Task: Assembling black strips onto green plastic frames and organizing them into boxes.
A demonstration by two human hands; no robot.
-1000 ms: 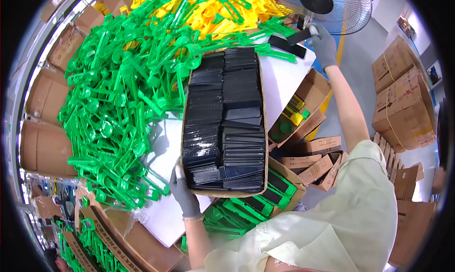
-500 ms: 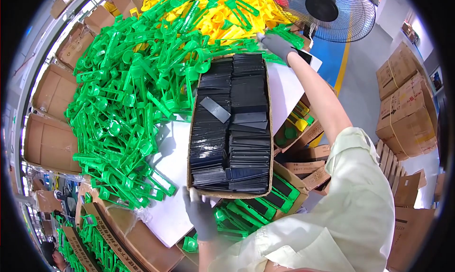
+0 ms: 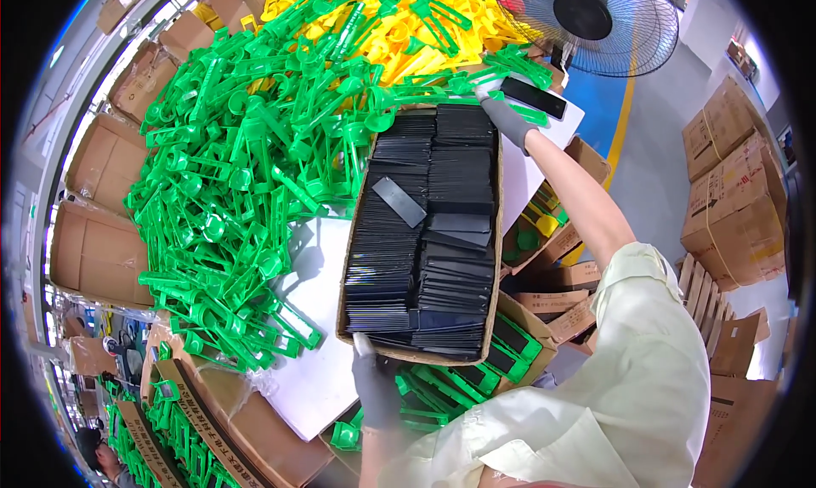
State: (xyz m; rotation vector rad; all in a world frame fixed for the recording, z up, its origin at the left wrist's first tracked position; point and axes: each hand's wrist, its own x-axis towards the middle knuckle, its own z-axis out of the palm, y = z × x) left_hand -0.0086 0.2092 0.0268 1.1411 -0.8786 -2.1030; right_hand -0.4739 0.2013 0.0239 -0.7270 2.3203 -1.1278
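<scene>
A shallow cardboard box [image 3: 496, 233] packed with rows of thin black rectangular plates [image 3: 387, 233] sits before me, slightly turned. One loose plate [image 3: 399, 202] lies across the rows. My left hand [image 3: 376, 390], in a grey glove with pale fingertips, is closed on the box's near edge; its thumb shows at the rim and the other fingers are hidden. Just beyond the far right corner is my right hand [image 3: 503, 114], also gloved, among green plastic pieces [image 3: 408, 93]. Its fingers are partly covered, and their grip is unclear. A black phone [image 3: 534, 97] lies beside it.
Green plastic parts [image 3: 229, 173] heap up on the left, yellow ones [image 3: 408, 29] at the back. A fan [image 3: 583, 14] stands far right. Under the box's near end is a carton of green frames [image 3: 518, 343]. Taped cartons [image 3: 735, 212] stand on the right.
The box has turned slightly clockwise, its far end shifting right. My right hand has come down toward its far corner, uncovering the phone. My left hand has moved right along the near edge.
</scene>
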